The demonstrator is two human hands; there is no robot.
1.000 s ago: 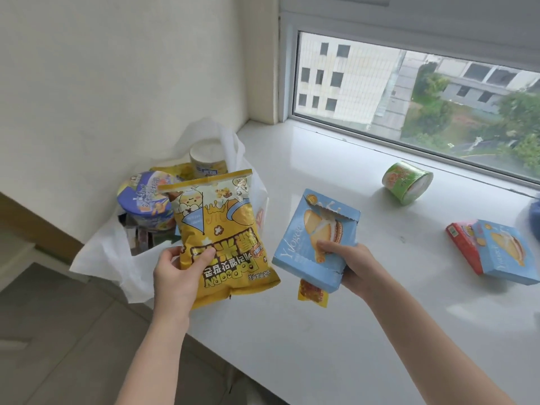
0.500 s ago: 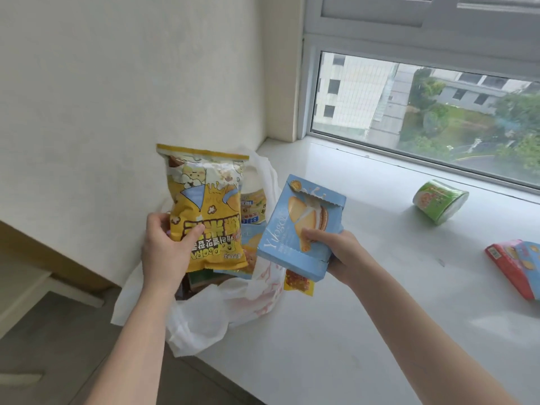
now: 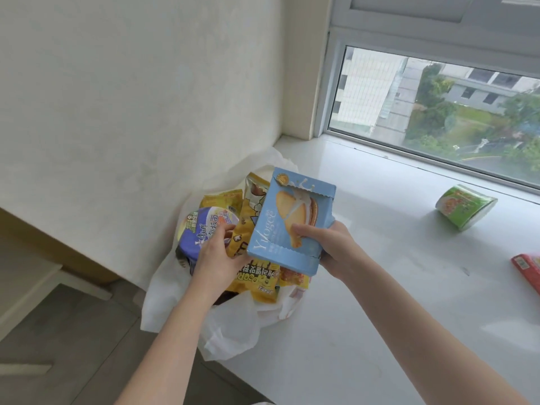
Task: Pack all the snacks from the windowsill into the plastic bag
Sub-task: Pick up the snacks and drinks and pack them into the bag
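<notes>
The white plastic bag [image 3: 230, 334] sits at the left end of the windowsill [image 3: 380, 302], its mouth wide. My left hand [image 3: 214, 254] grips the yellow popcorn bag [image 3: 258, 280], which lies low inside the bag next to a purple noodle bowl [image 3: 201, 229]. My right hand [image 3: 328, 248] holds a light blue biscuit box [image 3: 280, 229] upright just above the bag's mouth. A small orange packet [image 3: 293, 277] pokes out beneath the box; what holds it is hidden. Another yellow packet [image 3: 222, 198] shows deeper in the bag.
A green cup snack [image 3: 464, 210] lies on its side further right on the sill near the window. A red box [image 3: 529, 270] is cut off by the right edge. The wall stands close behind the bag, and the floor drops away to the left.
My left hand has lowered the popcorn bag from upright above the bag down into it. My right hand has carried the blue box left, over the bag's mouth.
</notes>
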